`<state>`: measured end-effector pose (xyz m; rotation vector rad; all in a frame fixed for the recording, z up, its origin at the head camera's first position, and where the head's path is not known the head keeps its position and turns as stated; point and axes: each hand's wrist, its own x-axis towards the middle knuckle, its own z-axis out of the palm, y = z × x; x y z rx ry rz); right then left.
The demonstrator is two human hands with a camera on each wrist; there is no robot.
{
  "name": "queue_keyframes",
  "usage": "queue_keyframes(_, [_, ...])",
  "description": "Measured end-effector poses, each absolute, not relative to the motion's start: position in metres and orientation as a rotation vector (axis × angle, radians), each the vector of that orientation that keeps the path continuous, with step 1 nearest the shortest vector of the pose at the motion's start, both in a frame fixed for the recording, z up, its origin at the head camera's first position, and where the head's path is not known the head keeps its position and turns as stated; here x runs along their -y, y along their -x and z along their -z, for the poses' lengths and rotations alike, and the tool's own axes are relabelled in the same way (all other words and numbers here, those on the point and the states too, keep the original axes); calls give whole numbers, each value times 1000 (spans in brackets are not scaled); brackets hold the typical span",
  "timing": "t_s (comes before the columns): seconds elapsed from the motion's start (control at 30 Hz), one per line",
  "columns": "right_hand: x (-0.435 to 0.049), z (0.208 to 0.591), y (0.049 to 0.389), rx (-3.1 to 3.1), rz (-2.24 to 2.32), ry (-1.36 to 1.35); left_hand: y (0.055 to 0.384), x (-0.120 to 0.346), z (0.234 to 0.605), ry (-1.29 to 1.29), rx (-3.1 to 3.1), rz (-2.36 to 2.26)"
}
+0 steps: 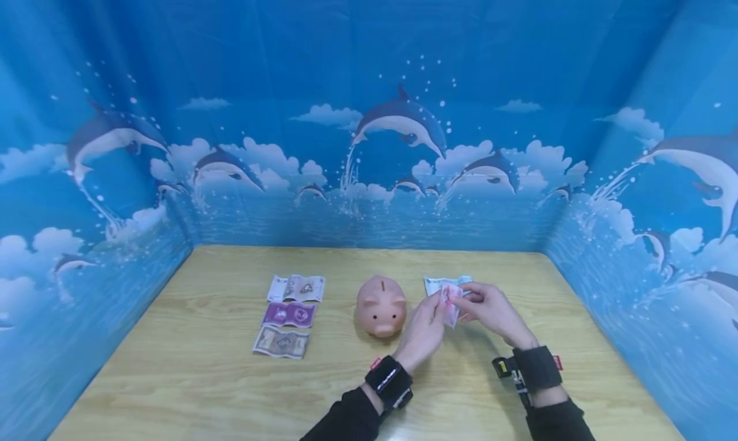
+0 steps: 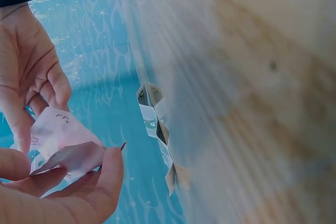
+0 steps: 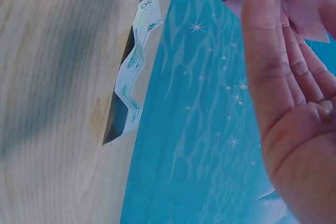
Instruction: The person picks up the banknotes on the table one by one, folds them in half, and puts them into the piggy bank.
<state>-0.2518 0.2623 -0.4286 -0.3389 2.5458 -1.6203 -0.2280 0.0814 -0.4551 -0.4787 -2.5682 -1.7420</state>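
Between both hands is a creased pink banknote (image 1: 451, 303), held above the table to the right of a pink piggy bank (image 1: 380, 307). My left hand (image 1: 423, 329) pinches its lower left side; in the left wrist view the note (image 2: 65, 129) bends over the fingers. The fingertips of my right hand (image 1: 490, 309) grip the note's other side, and the right wrist view shows the palm (image 3: 310, 140) with the note at the finger ends. Just behind the hands a pale green-blue banknote (image 1: 441, 283) lies zigzag-folded on the table, partly covered by them.
Left of the piggy bank, three creased banknotes lie in a column: a grey-white one (image 1: 296, 288), a purple one (image 1: 289, 314) and a brown one (image 1: 281, 342). Blue dolphin-print curtains (image 1: 369, 204) enclose the wooden table (image 1: 219, 396) at the back and sides.
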Motion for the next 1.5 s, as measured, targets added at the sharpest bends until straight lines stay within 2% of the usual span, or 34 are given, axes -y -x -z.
queue_keyframes(0.6, [-261,430,250,-2604,1615,336,220,-85,454,680,2646,1611])
queue_keyframes(0.9, [-260,428,250,-2617,1620,281,213,-84,451,648,2802,1532])
queue_keyframes(1.27, [-259,424,248,-2605,1621,270,213,-90,456,732,2826,1324])
queue_keyframes(1.5, [-263,425,249,-2568,1632,333,212,-89,457,620,2837,1389])
